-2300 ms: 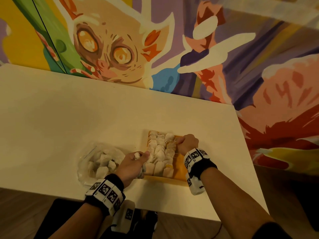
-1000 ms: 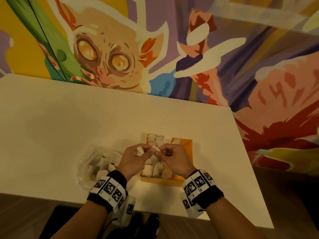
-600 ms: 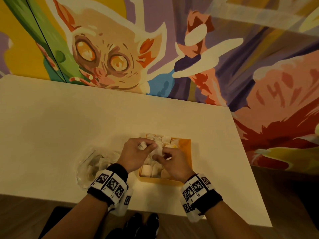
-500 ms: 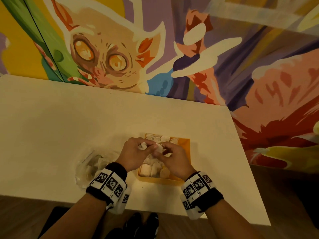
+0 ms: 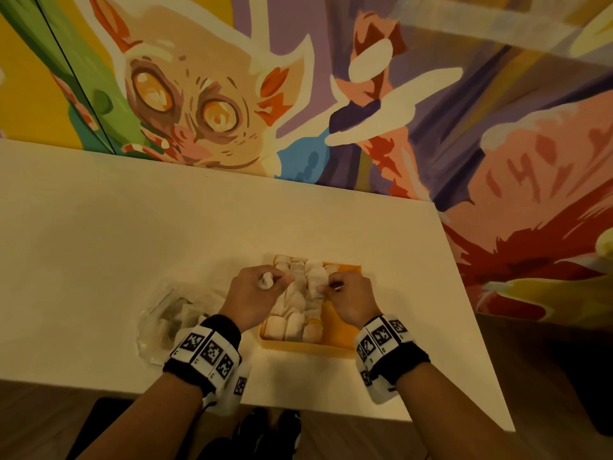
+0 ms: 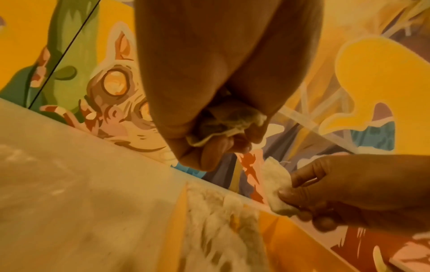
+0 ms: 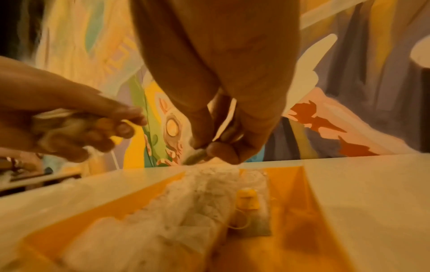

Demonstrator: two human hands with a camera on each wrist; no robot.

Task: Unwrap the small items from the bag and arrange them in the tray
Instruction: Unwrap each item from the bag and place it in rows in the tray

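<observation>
Hands now pulled apart over the orange tray (image 5: 341, 330): left hand (image 5: 257, 298) clenches crumpled wrapper (image 5: 267, 280), right hand (image 5: 351, 298) pinches unwrapped tea bag (image 6: 277, 187); bag (image 5: 166, 323) stays left on surface (image 5: 132, 244).

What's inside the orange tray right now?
The orange tray holds rows of white tea bags filling its left part; bare floor shows on the right. Both hands hide the middle rows.

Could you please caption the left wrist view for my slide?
Left hand grips crumpled wrapper; right hand pinches tea bag above orange tray.
</observation>
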